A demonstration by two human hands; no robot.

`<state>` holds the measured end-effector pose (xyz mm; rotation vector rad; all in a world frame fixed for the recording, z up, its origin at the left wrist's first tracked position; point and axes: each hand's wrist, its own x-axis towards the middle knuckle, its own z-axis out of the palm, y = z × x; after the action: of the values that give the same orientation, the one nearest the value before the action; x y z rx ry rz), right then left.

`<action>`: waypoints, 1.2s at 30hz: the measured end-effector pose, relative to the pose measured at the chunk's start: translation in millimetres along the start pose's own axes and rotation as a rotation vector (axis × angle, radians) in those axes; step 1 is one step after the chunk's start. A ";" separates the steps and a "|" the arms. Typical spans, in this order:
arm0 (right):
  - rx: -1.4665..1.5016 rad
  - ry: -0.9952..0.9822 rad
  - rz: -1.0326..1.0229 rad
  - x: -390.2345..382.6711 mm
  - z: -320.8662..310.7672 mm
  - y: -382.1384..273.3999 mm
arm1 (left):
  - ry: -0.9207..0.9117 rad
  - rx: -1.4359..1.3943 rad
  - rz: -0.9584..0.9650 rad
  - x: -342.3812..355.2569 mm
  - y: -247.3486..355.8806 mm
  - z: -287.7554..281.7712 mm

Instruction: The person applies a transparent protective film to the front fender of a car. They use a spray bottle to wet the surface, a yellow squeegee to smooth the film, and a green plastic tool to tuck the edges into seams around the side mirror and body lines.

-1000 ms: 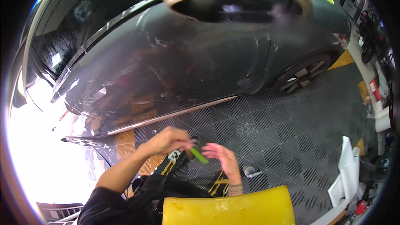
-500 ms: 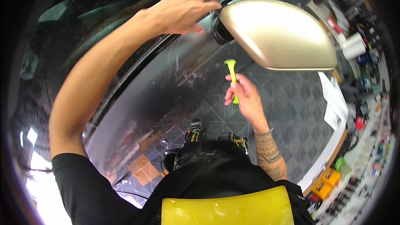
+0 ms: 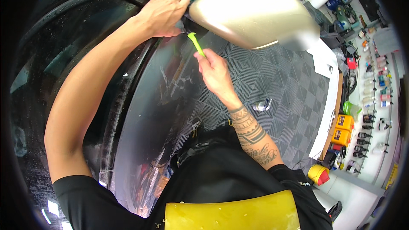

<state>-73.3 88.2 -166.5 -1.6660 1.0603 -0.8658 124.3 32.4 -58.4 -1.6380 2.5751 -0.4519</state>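
Up at the mirror's base, the left hand is pressed against the car door, its fingers curled over the dark joint where the mirror meets the body; nothing loose is held in it, and the grip is half-clenched on that edge. Just below and to its right, the right hand is closed around a green tool, which is pinched between thumb and fingers. The tool is tilted, its flared tip pointed up toward the left hand's fingertips and lying at the dark gap under the mirror; whether the tip actually touches the joint cannot be told. The mirror's pale, glossy shell is seen just right of the left hand and above the right hand. Wet streaks and droplets are visible on the door panel beneath both hands. Below the right wrist, a tattooed forearm is seen, and a black shirt with a yellow edge at the very bottom. Well to the right of the right hand, a grey tiled floor is spread out, with a small spray bottle lying on it. Farther right, a shelf of bottles and orange boxes are seen.
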 end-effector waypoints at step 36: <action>-0.474 0.223 -0.375 11.8 -10.8 1.7 | -0.010 0.088 0.354 -3.5 1.0 -32.9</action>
<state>-79.0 73.4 -164.0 -2.2553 1.1875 -1.1222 118.3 43.0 -27.7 -1.1203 2.7129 -0.5167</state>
